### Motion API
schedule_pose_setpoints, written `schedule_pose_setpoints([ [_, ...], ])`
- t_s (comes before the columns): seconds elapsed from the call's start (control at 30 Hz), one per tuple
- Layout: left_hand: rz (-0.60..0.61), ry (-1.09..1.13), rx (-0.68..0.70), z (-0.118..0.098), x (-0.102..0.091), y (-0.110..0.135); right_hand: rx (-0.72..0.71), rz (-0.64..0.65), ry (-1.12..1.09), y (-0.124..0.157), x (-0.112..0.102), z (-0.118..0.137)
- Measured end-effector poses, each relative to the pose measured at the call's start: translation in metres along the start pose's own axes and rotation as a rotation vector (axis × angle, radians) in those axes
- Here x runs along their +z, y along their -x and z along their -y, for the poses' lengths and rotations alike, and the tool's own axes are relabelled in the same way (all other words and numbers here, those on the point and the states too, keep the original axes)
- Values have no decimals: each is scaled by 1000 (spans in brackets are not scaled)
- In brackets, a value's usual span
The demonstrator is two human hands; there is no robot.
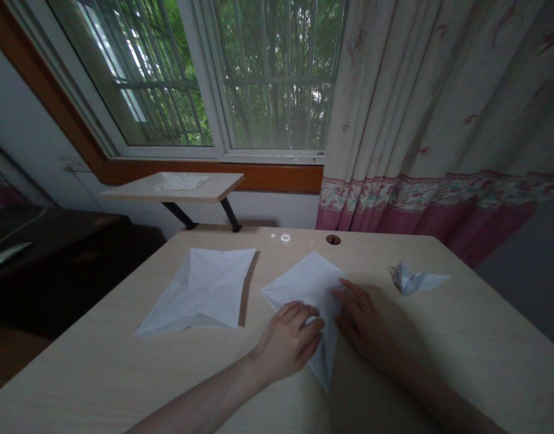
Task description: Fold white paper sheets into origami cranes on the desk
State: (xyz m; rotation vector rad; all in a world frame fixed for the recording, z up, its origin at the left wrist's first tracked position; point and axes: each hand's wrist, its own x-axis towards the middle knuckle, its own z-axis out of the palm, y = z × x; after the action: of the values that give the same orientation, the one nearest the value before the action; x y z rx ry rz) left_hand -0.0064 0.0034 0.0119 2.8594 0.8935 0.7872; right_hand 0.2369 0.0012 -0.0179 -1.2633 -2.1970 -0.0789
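A white sheet of paper [310, 280], partly folded into a kite-like shape, lies on the desk in front of me. My left hand [292, 334] rests on its lower middle, fingers curled together and pressed on the paper; the fingertips are partly hidden. Along the right edge of the sheet lies my right hand [360, 319], its fingers stretched and slightly apart, touching that edge. The paper's narrow lower point shows below my left hand. A creased white paper sheet [208, 289] lies to the left, its edges slightly raised.
A small folded paper crane [416, 280] sits on the right of the desk [240, 386]. A raised shelf [226, 184] with crumpled white paper [181, 182] stands at the back left. Behind are a window and a curtain [394, 150]. A round hole [333, 240] is near the back edge.
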Motion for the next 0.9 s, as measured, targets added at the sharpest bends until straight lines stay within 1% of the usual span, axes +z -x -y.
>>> schedule_pose_setpoints([
  [0.07, 37, 31, 5, 0, 0, 0, -4, -1, 1, 1, 2, -2],
  [0.17, 83, 36, -26, 1, 0, 0, 5, -19, 5, 1, 4, -3],
  [0.33, 117, 29, -71, -1, 0, 0, 9, -12, 0, 1, 3, -4],
  [0.63, 101, -1, -84, 0, 3, 0, 36, -26, -30, 0, 3, -4],
  [0.77, 93, -29, -101, -1, 3, 0, 44, -61, -18, -1, 0, -3],
  [0.9, 64, -71, -86, -2, 3, 0, 69, -73, 27, -2, -1, -3],
])
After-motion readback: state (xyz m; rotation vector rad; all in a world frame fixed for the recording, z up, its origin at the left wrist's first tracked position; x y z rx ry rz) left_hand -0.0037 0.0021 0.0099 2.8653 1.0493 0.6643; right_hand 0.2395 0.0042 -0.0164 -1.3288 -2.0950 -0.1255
